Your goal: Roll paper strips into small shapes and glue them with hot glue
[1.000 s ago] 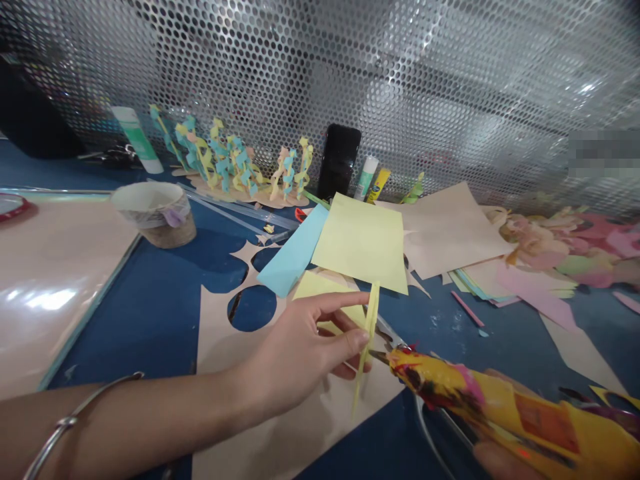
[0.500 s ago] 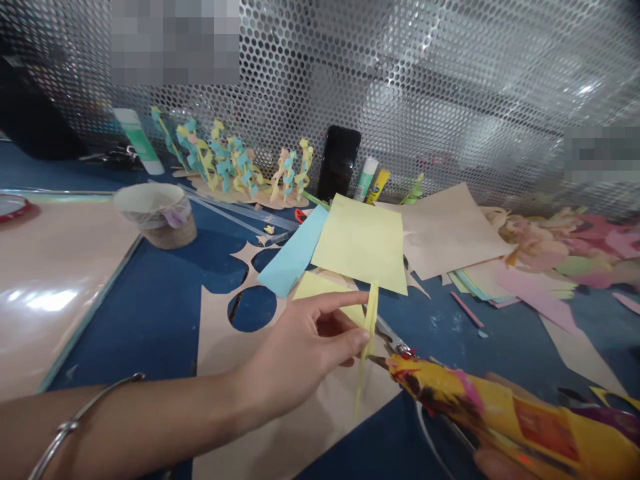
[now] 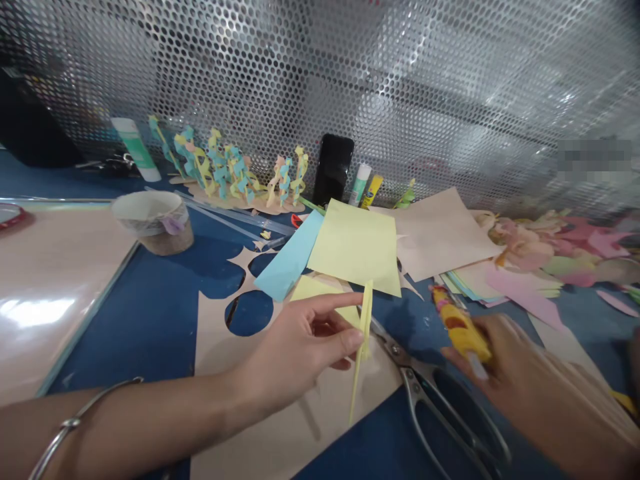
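Note:
Between thumb and fingers, my left hand (image 3: 310, 337) pinches a narrow folded strip of yellow paper (image 3: 367, 313), whose thin tail hangs below the fingers. My right hand (image 3: 525, 383) is wrapped round a yellow glue gun (image 3: 457, 323) with a pale stick showing at its rear. The gun's tip points away from me and is apart from the strip. Metal scissors (image 3: 411, 363) lie between my hands. Beneath my left hand lies a beige sheet (image 3: 225, 380) with round cut-outs; a yellow sheet (image 3: 357, 247) and a blue piece of paper (image 3: 290, 260) lie just beyond.
At the back stand twisted paper strips (image 3: 220, 167) on a beige base, a black phone (image 3: 334, 167) and glue sticks (image 3: 360, 185). A small pot (image 3: 157, 230) sits at left, beside a glossy board (image 3: 60, 287). Coloured paper scraps (image 3: 530, 293) pile up at right.
My right hand has drawn the glue gun away from the strip, to the right and farther back, uncovering the scissors. My left hand still pinches the strip in nearly the same place.

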`<action>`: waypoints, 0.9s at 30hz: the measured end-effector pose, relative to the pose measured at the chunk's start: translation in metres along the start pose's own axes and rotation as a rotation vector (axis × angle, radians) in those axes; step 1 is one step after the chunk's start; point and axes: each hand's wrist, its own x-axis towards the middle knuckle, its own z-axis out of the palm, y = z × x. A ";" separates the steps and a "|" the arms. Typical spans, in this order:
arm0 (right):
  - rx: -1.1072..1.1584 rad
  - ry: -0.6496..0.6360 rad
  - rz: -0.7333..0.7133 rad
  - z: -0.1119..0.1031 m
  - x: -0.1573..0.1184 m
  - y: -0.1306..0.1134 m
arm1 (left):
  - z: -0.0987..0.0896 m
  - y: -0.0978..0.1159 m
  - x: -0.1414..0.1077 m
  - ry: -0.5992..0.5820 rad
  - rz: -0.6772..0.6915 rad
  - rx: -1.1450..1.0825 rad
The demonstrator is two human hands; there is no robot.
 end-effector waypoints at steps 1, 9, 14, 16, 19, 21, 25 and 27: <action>-0.095 -0.049 0.003 0.001 0.003 0.002 | 0.000 0.000 0.000 -0.005 -0.002 0.000; 0.240 -0.078 -0.094 -0.013 0.013 -0.002 | 0.010 0.001 -0.012 -0.152 0.052 -0.014; 0.925 -0.316 0.045 -0.022 0.016 -0.051 | 0.020 0.002 -0.023 -0.249 0.013 -0.105; 1.192 -0.401 0.058 -0.020 0.015 -0.066 | 0.022 0.000 -0.025 -0.289 -0.012 -0.185; 1.449 -0.464 0.084 -0.013 0.012 -0.077 | 0.024 -0.005 -0.028 -0.327 -0.014 -0.255; 1.555 -0.480 0.098 -0.009 0.009 -0.079 | 0.024 -0.007 -0.029 -0.335 -0.017 -0.258; 1.677 -0.483 0.100 -0.002 0.006 -0.080 | 0.025 -0.008 -0.033 -0.350 -0.053 -0.262; 1.699 -0.483 0.094 -0.002 0.006 -0.081 | 0.026 -0.008 -0.033 -0.345 -0.067 -0.269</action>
